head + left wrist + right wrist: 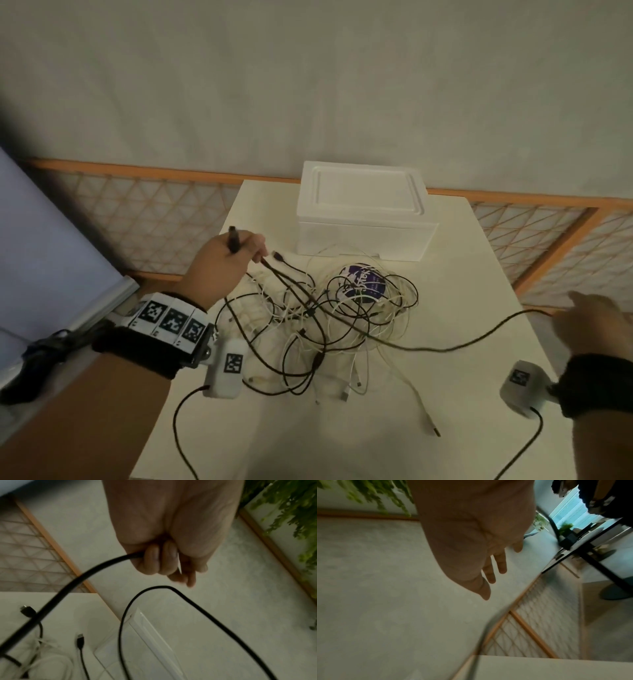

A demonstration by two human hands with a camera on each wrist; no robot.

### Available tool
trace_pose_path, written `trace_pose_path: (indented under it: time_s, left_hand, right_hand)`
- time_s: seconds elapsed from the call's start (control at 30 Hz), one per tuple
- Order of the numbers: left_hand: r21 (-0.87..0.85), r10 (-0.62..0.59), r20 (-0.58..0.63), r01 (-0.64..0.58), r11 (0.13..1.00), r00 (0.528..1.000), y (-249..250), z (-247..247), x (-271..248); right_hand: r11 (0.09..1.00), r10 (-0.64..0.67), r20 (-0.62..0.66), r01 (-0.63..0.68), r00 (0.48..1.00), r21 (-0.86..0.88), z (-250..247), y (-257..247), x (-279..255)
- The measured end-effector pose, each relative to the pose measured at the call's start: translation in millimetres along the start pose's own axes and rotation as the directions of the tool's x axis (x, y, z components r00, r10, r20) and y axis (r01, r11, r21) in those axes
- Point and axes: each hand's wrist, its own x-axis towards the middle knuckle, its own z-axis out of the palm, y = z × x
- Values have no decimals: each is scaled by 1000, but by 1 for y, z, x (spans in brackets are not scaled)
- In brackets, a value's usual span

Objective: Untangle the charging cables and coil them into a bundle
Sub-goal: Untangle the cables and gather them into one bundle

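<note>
A tangle of black and white charging cables [325,318] lies in the middle of the white table [462,260]. My left hand [236,255] is raised over the tangle's far left side and grips a black cable [287,284] in a fist, its plug end sticking up past the knuckles. The left wrist view shows the curled fingers [161,561] closed round that black cable [85,574]. Another black cable [445,348] stretches from the tangle to the table's right edge, ending by my right hand [596,318]. My right hand [488,568] is blurred, with straight fingers holding nothing.
A white foam box [363,212] stands at the back of the table, just behind the tangle. A round purple-labelled item [364,282] lies under the cables. A wooden lattice fence [154,222] runs behind the table. Loose white plug ends [431,425] reach toward the front.
</note>
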Motion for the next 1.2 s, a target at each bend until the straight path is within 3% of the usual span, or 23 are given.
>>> trace_pose_path:
  time_s: [0.03, 0.07, 0.13, 0.17, 0.2, 0.27, 0.3, 0.33, 0.37, 0.43, 0.47, 0.5, 0.57, 0.63, 0.77, 0.87, 1.0, 1.13, 1.2]
  left_hand:
    - [-193, -26, -34, 19, 981, 999, 5, 2, -3]
    - [-350, -29, -38, 14, 937, 999, 11, 5, -5]
    - [-535, -6, -40, -16, 845, 999, 23, 15, -8]
    - [-598, -12, -42, -15, 801, 999, 28, 20, -9]
    - [-654, -27, -40, -5, 757, 999, 34, 26, -8]
    - [-739, -35, -40, -6, 674, 999, 40, 35, -7]
    - [-771, -36, -42, -10, 637, 998, 40, 39, -7]
    - [-796, -44, -42, -7, 605, 998, 38, 42, -6]
    - [-817, -60, -44, -1, 577, 997, 34, 43, -7]
    - [-842, -161, -66, 31, 539, 985, 24, 40, -9]
    - [-842, -257, -102, 54, 536, 961, 15, 34, -9]
    - [-842, -370, -145, 82, 533, 918, 7, 28, -9]
    - [-856, -570, -219, 124, 501, 792, -18, 11, -10]
    - [-859, -689, -266, 159, 487, 675, -43, -6, -12]
    - [-807, -794, -353, 269, 526, 495, -83, -43, -26]
    - [-794, -835, -390, 318, 519, 388, -109, -74, -38]
    - [-791, -858, -388, 357, 497, 336, -141, -104, -53]
    - [-816, -892, -316, 388, 429, 323, -157, -102, -68]
    - [-836, -901, -242, 394, 381, 359, -154, -86, -70]
  right_hand:
    - [998, 26, -15, -25, 1000, 55, 0, -12, -1]
    - [995, -33, -49, 38, 998, 93, -5, -37, -14]
    - [910, -325, -119, 344, 938, 232, -14, -105, -54]
    - [801, -484, -101, 486, 869, 349, -18, -142, -77]
    - [710, -606, 4, 539, 796, 452, -22, -182, -108]
    - [597, -796, 289, 608, 532, 524, -16, -238, -156]
    - [531, -847, 355, 655, 395, 538, -7, -258, -174]
    - [489, -870, 366, 661, 329, 568, 4, -272, -187]
    - [485, -875, 353, 616, 332, 621, 13, -281, -193]
    - [521, -845, 344, 482, 411, 705, 25, -288, -195]
    - [538, -832, 343, 479, 437, 694, 29, -287, -191]
    - [552, -827, 342, 523, 447, 650, 31, -282, -185]
    - [566, -824, 380, 627, 419, 536, 32, -270, -174]
    - [562, -817, 407, 723, 409, 401, 30, -255, -164]
    - [603, -771, 376, 779, 514, 171, 11, -226, -139]
    - [643, -733, 320, 765, 601, 34, -4, -199, -116]
    - [670, -684, 234, 722, 691, -174, -20, -158, -83]
    - [811, -540, 242, 575, 806, -106, -24, -115, -58]
    - [884, -436, 292, 466, 851, -38, -19, -93, -51]
